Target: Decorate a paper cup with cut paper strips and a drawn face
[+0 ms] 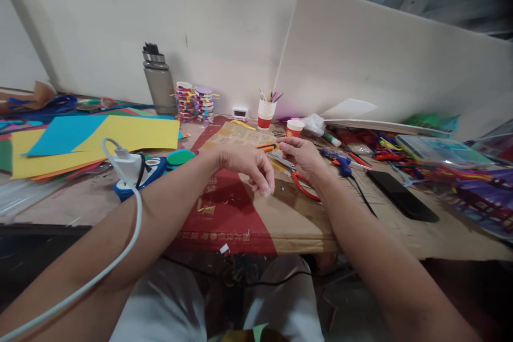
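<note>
I am sitting at a long table (100,200) with a big white board (380,59) leaning against the wall behind it. A flattened piece of cardboard (248,214), part red and part brown, is lying in front of me, and both my arms are reaching out over it. On the left, sheets of yellow paper (132,136) and blue paper (64,133) are spreading across the table. A grey bottle (159,83) is standing upright near the wall, with stacks of colourful rings (196,102) just beside it. A black phone (403,196) is lying flat to my right, near a blue glue gun (340,163). A white cable (120,235) is running from a charger (130,163) and draping over my left forearm.

My left hand (250,165) is hanging over the cardboard with its fingers curled down and drawn together; the tips seem to be pinching something tiny and pale, but I cannot tell what. My right hand (300,154) is hovering just beyond it, fingers loosely bent, thumb and forefinger nearly meeting around a thin sliver that is too small to make out. Right under that hand, scissors (298,176) with orange handles are lying on the cardboard, near an orange pen (266,145). Two small paper cups (266,114) are standing further back, one holding sticks.
</note>
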Motion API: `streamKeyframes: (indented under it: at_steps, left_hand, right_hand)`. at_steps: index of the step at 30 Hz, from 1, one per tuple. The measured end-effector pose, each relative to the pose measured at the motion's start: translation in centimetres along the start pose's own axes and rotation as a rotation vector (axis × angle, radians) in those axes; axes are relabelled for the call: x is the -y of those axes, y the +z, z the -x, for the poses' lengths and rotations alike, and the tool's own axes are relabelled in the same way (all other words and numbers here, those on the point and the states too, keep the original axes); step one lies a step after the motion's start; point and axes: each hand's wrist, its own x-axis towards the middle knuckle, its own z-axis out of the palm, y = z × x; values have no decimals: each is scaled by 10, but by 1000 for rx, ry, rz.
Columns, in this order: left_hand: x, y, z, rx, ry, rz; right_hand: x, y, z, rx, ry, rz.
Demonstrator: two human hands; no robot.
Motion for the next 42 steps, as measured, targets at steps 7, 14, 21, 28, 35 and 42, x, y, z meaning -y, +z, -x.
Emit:
streamKeyframes:
  at_steps: [7,14,21,28,35,42]
  left_hand:
    - [-8,16,-11,563,-33,-27]
    - [-4,26,-22,592,-11,-129]
    - [-12,37,-30,741,69,-108]
    - [-5,40,-32,685,36,-116]
    - [-1,39,-35,698,78,-188]
    - [-5,45,-35,651,79,-165]
  right_hand:
    - [-2,3,3,50,39,54]
    - [0,5,6,85,52,47]
    - [-3,4,4,124,75,71]
    - [-9,0,1,161,30,151]
    - [-7,5,6,174,-9,243]
    - [-9,15,11,216,31,310]
